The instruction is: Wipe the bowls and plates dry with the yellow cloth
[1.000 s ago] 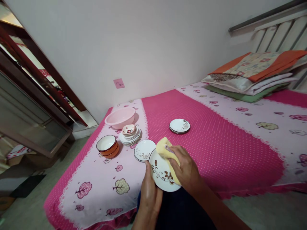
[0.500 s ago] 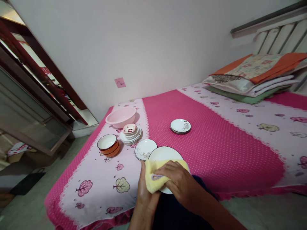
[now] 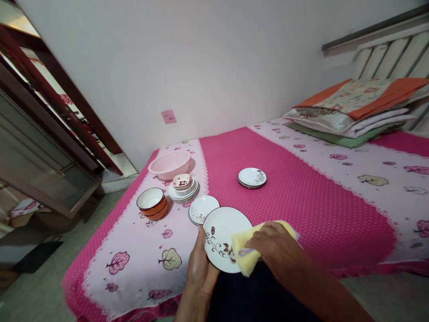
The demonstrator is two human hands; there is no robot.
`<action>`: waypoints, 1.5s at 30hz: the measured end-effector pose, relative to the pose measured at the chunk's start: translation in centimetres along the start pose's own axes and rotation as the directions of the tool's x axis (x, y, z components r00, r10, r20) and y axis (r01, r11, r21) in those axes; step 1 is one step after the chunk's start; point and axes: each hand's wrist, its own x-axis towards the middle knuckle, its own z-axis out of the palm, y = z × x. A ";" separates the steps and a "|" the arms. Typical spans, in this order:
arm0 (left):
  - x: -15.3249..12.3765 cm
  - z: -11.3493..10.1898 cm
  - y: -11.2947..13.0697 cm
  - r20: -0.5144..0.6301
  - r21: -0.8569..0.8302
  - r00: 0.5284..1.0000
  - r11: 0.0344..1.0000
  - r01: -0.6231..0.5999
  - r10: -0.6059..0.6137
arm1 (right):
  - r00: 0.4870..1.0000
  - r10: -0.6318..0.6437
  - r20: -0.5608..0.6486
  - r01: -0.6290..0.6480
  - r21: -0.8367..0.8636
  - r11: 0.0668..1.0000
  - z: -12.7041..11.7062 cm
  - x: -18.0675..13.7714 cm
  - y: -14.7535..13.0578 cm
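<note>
My left hand (image 3: 199, 268) grips the lower left rim of a white plate (image 3: 219, 232) with a brown flower pattern, held above the near edge of the bed. My right hand (image 3: 273, 248) presses a folded yellow cloth (image 3: 246, 259) against the plate's lower right part, its fingers curled over the cloth.
On the pink bedspread (image 3: 301, 201) lie another white plate (image 3: 200, 208), a plate stack (image 3: 182, 190) topped by a small dish, stacked orange bowls (image 3: 150, 203), a pink basin (image 3: 169, 163) and a small plate pair (image 3: 252, 177). Folded bedding (image 3: 355, 107) sits far right. A wooden door frame (image 3: 50, 129) stands left.
My right hand has swept the yellow cloth from the plate's top, across its lower left, to its lower right. The flower pattern shows again. My left hand keeps its hold.
</note>
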 end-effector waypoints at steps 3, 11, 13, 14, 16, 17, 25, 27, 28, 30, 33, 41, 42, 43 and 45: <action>0.0 -0.6 0.0 -0.015 0.050 1.000 0.999 0.003 -0.003 | 0.993 0.026 -0.119 -0.044 -0.154 0.987 -0.2 0.7 1.4; -0.8 0.3 0.6 0.068 0.024 0.998 1.000 0.004 -0.006 | 0.756 0.321 -0.570 -0.399 -0.013 0.917 -2.0 0.4 4.8; -0.8 0.4 0.7 0.084 0.019 0.996 1.000 -0.023 0.021 | 0.685 0.556 -0.470 -0.539 0.186 0.822 -2.0 0.1 5.0; -0.7 0.4 0.7 0.082 0.016 0.996 0.999 -0.034 0.032 | 0.658 0.644 -0.390 -0.583 0.277 0.764 -1.9 0.1 4.9; -0.7 0.4 0.8 0.076 0.015 0.996 0.999 -0.043 0.042 | 0.621 0.747 -0.240 -0.621 0.431 0.655 -1.5 0.1 4.4; -0.7 0.5 0.8 0.076 0.018 0.996 0.999 -0.041 0.040 | 0.609 0.774 -0.175 -0.621 0.502 0.602 -1.1 0.2 4.1; -1.5 1.7 0.6 -0.029 -0.003 1.000 1.000 0.011 -0.011 | 0.581 0.763 0.282 -0.607 0.775 0.176 0.9 1.4 1.2; -1.6 1.9 0.6 -0.041 0.006 0.999 1.000 -0.001 0.002 | 0.589 0.739 0.327 -0.610 0.780 0.140 1.1 1.4 0.9; -1.6 1.9 0.5 -0.042 0.009 0.999 1.000 -0.002 0.003 | 0.596 0.727 0.341 -0.601 0.790 0.122 1.2 1.4 0.8; -1.7 1.9 0.5 -0.045 0.007 0.999 1.000 0.006 -0.005 | 0.615 0.705 0.354 -0.567 0.820 0.083 1.4 1.4 0.7; -1.7 1.9 0.4 -0.043 -0.002 0.999 1.000 0.024 -0.024 | 0.653 0.664 0.365 -0.511 0.859 0.030 1.6 1.3 0.7; -1.6 1.5 -0.1 -0.048 0.052 0.999 0.999 0.009 -0.006 | 0.680 0.655 0.329 -0.554 0.816 0.166 2.2 1.3 1.1; -1.6 1.4 -0.2 -0.052 0.074 0.999 0.997 0.000 0.003 | 0.681 0.661 0.315 -0.558 0.808 0.189 2.3 1.4 1.2; -1.6 1.2 -0.2 -0.049 0.107 0.999 0.994 -0.011 0.016 | 0.678 0.669 0.305 -0.562 0.802 0.203 2.3 1.4 1.2; -1.8 0.8 -0.2 -0.046 0.215 0.996 0.975 -0.062 0.074 | 0.666 0.684 0.297 -0.570 0.794 0.210 2.3 1.5 1.1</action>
